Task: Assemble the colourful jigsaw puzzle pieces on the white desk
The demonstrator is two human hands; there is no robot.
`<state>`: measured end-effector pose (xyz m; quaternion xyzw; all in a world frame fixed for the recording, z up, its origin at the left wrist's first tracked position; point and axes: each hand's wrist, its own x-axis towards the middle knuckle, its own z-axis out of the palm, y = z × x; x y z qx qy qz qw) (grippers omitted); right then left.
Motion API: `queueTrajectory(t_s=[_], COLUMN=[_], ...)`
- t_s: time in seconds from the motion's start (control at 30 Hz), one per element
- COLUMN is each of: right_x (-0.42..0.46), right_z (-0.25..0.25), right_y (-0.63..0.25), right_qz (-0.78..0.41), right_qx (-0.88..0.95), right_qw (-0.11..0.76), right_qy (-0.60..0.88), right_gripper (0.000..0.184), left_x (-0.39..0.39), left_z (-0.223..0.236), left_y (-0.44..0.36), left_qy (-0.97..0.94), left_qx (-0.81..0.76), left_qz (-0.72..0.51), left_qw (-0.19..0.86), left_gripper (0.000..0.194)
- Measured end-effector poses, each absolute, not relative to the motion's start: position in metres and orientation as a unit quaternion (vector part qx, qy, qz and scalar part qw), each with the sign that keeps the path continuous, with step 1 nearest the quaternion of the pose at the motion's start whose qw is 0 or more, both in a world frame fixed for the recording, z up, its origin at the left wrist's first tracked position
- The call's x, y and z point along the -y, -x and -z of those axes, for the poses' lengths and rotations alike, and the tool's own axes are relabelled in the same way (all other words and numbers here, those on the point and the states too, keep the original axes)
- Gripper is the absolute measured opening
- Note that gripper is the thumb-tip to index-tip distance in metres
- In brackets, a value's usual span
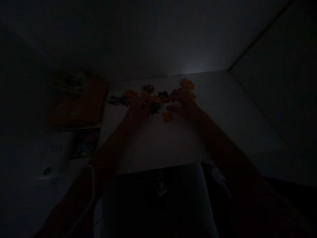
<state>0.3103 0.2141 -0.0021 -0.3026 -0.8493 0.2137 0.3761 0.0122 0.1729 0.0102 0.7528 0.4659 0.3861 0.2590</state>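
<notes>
The scene is very dim. On a white tabletop [158, 142] lie several jigsaw puzzle pieces in orange and dark colours. My left hand [138, 109] rests at a dark puzzle piece [155, 108], its thumb and fingers apart and its fingertips touching or just over the pieces. Just above that piece is an orange puzzle piece [158, 99]. From the right, my right hand [184, 104] reaches in with thumb and forefinger spread. A dark puzzle piece [163, 95] is beyond its fingertips, and a loose orange piece [167, 117] lies below its thumb.
More puzzle pieces lie left in an orange cluster [130, 95] and a dark cluster [114, 100], with another orange cluster [187, 84] at the back right. Left of the tabletop are an orange bag [91, 105], a picture box [85, 142] and a white object [55, 150]. A wall [148, 39] stands behind.
</notes>
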Motion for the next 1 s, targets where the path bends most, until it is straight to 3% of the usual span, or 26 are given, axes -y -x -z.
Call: queueTrajectory(t_s=[0.13, 0.27, 0.47, 0.6, 0.73, 0.87, 1.0], right_x=[-0.213, -0.212, -0.209, -0.210, -0.210, -0.202, -0.189], right_z=[0.004, 0.001, 0.003, 0.000, -0.012, -0.025, -0.030], right_y=[-0.308, -0.303, -0.292, -0.293, -0.301, -0.304, -0.298], right_qz=[-0.243, -0.258, -0.292, -0.307, -0.319, -0.370, -0.400], right_qx=[0.857, 0.846, 0.821, 0.776, 0.756, 0.815, 0.873], right_qw=[0.356, 0.373, 0.391, 0.424, 0.436, 0.327, 0.155], right_qy=[0.283, 0.280, 0.296, 0.351, 0.370, 0.302, 0.230], right_gripper=[0.064, 0.057, 0.063, 0.073, 0.075, 0.069, 0.046], left_x=[-0.180, -0.181, -0.175, -0.173, -0.176, -0.180, -0.180], left_z=[0.000, 0.005, -0.001, -0.013, -0.027, -0.032, -0.025], left_y=[-0.013, -0.020, -0.028, -0.024, -0.015, -0.008, -0.002], left_qy=[-0.700, -0.650, -0.608, -0.629, -0.539, -0.477, -0.546], left_qx=[-0.428, -0.385, -0.365, -0.401, -0.515, -0.569, -0.591], left_qz=[-0.461, -0.502, -0.495, -0.477, -0.519, -0.533, -0.479], left_qw=[0.338, 0.421, 0.502, 0.465, 0.417, 0.406, 0.350], left_gripper=[0.047, 0.057, 0.064, 0.066, 0.051, 0.041, 0.030])
